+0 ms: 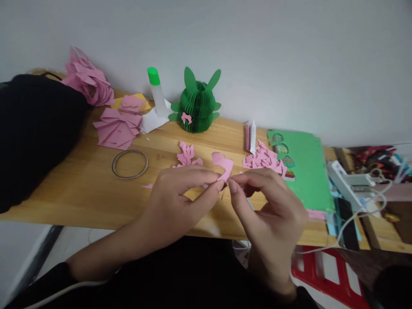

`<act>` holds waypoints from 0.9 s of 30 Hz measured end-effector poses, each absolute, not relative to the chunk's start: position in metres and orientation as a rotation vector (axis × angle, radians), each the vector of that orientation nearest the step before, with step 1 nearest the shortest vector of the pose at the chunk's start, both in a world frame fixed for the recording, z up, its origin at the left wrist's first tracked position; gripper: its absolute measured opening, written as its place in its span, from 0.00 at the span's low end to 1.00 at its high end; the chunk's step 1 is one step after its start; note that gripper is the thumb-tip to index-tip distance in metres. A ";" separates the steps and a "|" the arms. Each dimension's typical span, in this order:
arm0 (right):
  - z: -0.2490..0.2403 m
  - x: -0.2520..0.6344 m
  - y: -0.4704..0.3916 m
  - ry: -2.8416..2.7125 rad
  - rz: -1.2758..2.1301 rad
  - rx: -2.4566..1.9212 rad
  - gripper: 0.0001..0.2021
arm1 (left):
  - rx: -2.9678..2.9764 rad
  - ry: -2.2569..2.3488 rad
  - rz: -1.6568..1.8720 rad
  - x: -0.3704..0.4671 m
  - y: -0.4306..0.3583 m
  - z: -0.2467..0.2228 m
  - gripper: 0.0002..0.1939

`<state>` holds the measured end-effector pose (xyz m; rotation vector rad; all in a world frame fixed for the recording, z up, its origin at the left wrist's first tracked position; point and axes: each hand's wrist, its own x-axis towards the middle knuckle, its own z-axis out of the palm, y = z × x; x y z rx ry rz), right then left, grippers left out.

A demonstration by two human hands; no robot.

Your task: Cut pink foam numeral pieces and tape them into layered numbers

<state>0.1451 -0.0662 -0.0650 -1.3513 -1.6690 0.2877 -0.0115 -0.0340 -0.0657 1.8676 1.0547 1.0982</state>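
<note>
My left hand (183,199) pinches a curved, cut piece of pink paper (227,165) between thumb and index finger, raised over the table's front part. Thumb and fingers of my right hand (268,206) are pressed together at the lower right edge of this same paper. Something thin and dark hangs beneath the fingertips, too small to name. Behind the hands lies a small heap of pink paper cutouts (186,154). A larger heap of pink scraps (263,157) is to the right. The green honeycomb paper figure (197,107) stands against the wall, with a pink cutout on its front.
A glue bottle with green cap (157,96) stands beside folded pink paper (117,128). A tape ring (129,164) lies at left, near a black bag-like object (38,133). Rightward are small tubes (250,137), a green sheet (307,171), a power strip (346,186) and a phone (347,225).
</note>
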 end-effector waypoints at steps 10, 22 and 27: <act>-0.066 0.143 -0.067 -1.664 0.284 -1.341 0.10 | 1.832 1.094 1.084 -0.013 -0.034 -0.067 0.14; -0.065 0.134 -0.054 -1.716 0.398 -1.385 0.05 | 1.514 1.168 1.060 -0.028 -0.026 -0.076 0.10; -0.063 0.115 -0.043 -1.827 0.405 -1.366 0.03 | 1.445 1.185 1.089 -0.044 -0.026 -0.079 0.10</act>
